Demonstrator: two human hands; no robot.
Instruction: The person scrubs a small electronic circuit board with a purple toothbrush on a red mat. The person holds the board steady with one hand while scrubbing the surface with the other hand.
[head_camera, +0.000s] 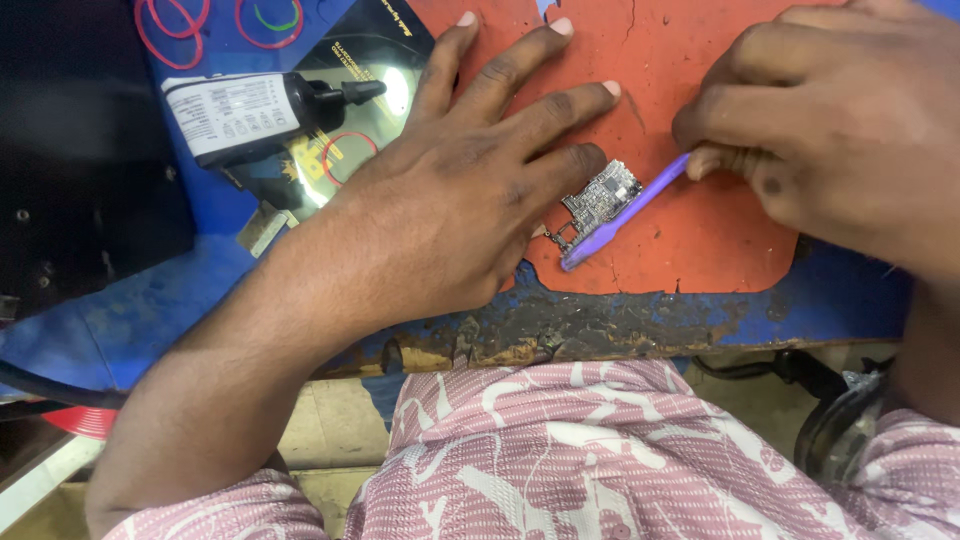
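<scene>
Both of my hands crowd a small circuit board (600, 196) near the red mat's (700, 240) front edge on the bench (640, 320): left hand (450, 190) flat and spread, pinning it, right hand (830, 120) pinching a purple tool (620, 218) slanting lower-left to upper-right alongside it.

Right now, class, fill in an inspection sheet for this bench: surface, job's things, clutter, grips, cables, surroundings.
Surface: worn orange mat on a chipped blue bench.
Job's things: small circuit board; purple brush laid against it.
Clutter: black glue bottle, red rubber bands, glossy packet.
Grips: left hand pins the board; right hand holds the brush.
Cables: black cable at lower left.
Surroundings: black box, patterned pink trousers.
</scene>
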